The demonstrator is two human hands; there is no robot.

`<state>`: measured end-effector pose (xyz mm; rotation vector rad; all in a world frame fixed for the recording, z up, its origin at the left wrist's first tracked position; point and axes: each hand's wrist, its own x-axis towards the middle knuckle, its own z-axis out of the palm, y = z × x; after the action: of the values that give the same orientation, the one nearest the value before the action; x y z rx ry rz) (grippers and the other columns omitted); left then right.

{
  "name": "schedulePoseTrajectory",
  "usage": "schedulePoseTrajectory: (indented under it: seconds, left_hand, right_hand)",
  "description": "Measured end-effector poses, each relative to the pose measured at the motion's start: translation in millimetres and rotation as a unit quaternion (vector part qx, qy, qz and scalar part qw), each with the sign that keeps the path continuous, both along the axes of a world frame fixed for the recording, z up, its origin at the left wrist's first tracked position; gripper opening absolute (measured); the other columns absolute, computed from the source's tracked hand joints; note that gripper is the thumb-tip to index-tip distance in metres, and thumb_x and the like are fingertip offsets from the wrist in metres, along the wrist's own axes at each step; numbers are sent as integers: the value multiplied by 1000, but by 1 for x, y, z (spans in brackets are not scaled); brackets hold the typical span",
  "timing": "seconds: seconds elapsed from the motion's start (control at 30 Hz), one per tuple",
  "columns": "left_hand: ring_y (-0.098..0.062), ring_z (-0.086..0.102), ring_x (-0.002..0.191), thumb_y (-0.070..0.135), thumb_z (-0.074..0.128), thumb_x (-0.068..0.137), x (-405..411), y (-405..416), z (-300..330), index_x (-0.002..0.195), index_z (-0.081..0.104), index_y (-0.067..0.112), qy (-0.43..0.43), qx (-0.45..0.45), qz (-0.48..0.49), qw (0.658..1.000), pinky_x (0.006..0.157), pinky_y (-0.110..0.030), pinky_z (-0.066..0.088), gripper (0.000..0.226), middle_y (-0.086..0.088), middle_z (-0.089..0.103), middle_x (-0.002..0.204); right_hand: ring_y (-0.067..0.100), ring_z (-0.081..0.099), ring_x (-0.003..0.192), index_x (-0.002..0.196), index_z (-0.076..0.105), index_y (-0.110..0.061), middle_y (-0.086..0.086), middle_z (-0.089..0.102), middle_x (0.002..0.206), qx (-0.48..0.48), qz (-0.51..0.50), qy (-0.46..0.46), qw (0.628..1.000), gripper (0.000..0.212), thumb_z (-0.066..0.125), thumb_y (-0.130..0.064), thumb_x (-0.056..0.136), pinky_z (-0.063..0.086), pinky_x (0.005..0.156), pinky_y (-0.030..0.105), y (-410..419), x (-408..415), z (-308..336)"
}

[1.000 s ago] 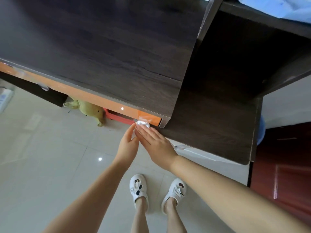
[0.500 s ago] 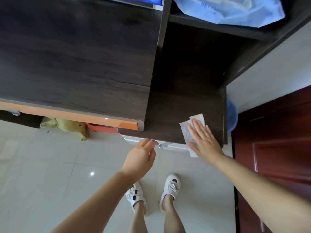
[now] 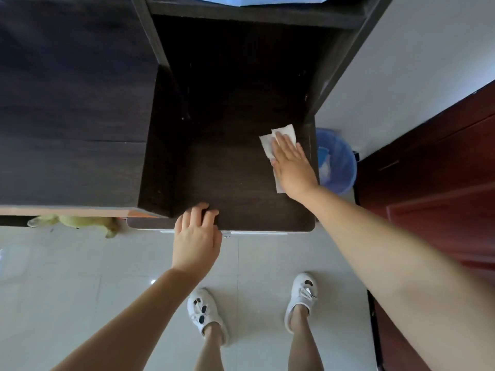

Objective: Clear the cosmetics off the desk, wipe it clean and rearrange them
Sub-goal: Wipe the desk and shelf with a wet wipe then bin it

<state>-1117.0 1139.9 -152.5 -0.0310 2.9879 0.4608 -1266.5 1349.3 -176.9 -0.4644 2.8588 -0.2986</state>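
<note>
The dark wood desk surface [image 3: 230,167] lies below me, bare of cosmetics. A white wipe [image 3: 278,137] lies flat on its right side. My right hand [image 3: 292,164] presses flat on the wipe with fingers stretched out, covering its lower part. At the front edge of the desk my left hand [image 3: 197,236] rests with fingers curled over the edge and nothing in it.
A raised dark desk section [image 3: 72,103] stands to the left. A blue waste bin [image 3: 337,159] with a bag sits right of the desk by a dark red door [image 3: 434,172]. A yellow plush toy [image 3: 77,220] lies on the tiled floor under the desk.
My right hand has carried the wipe from the orange desk front onto the lower surface and slid it further in. My left hand has moved onto the front edge.
</note>
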Motion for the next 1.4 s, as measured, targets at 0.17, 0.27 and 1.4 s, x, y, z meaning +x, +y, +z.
schedulePoseTrajectory:
  seconds: [0.17, 0.27, 1.4]
  left_hand:
    - [-33, 55, 86, 22, 32, 82, -27, 63, 23, 88, 65, 8, -23, 66, 13, 997, 73, -39, 45, 36, -11, 61, 91]
    - [-30, 51, 94, 16, 40, 86, -46, 121, 33, 93, 64, 9, -29, 90, 17, 995, 72, -37, 43, 26, -9, 59, 98]
    - [-34, 45, 126, 3, 70, 51, -99, 327, -325, 130, 48, 7, -68, -43, -116, 990, 95, -54, 43, 82, -19, 49, 135]
  right_hand:
    - [28, 35, 134, 135, 46, -11, 10, 39, 146, -115, 8, -52, 992, 53, 43, 14, 87, 28, 112, 37, 59, 2, 19]
    - [30, 49, 119, 132, 48, -16, 12, 51, 131, -131, 6, -77, 988, 50, 44, 9, 88, 38, 97, 36, 105, -8, 38]
    - [38, 46, 121, 130, 47, -2, 22, 46, 134, -104, -87, -116, 984, 40, 49, -18, 94, 37, 102, 42, 274, -126, -269]
